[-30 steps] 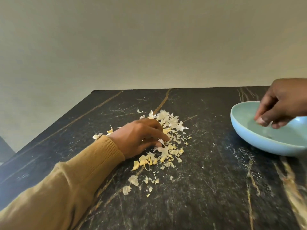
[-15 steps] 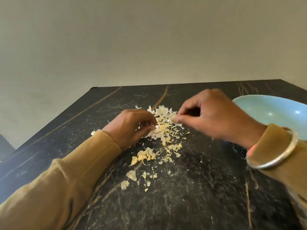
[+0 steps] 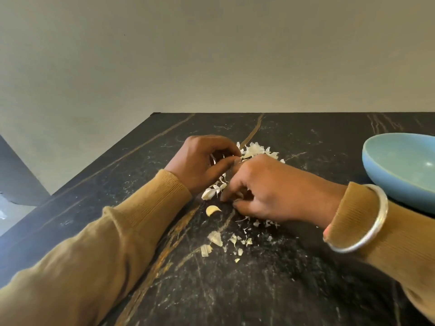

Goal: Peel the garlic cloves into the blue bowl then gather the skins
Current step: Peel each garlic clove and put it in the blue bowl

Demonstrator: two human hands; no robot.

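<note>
On the black marble table (image 3: 270,290), my left hand (image 3: 204,161) is curled, thumb against forefinger, with white garlic skins showing inside its grip. My right hand (image 3: 270,189) lies just right of it, fingers curled down onto the table and pinching at a pale garlic clove under the fingertips. One peeled clove (image 3: 212,210) lies free in front of both hands. A pile of white skins (image 3: 256,149) sits behind the hands, and loose skin scraps (image 3: 215,237) lie nearer me. The blue bowl (image 3: 386,175) stands at the right edge; its inside is only partly in view.
A plain wall rises behind the table's far edge (image 3: 259,113). The table's left edge runs diagonally toward me, with a dark object (image 3: 18,180) beyond it. A silver bangle (image 3: 367,222) sits on my right sleeve next to the bowl.
My right hand left the bowl, crossed to the pile and dropped onto the cloves. My left hand lifted slightly with skins in it. The view tilted down.
</note>
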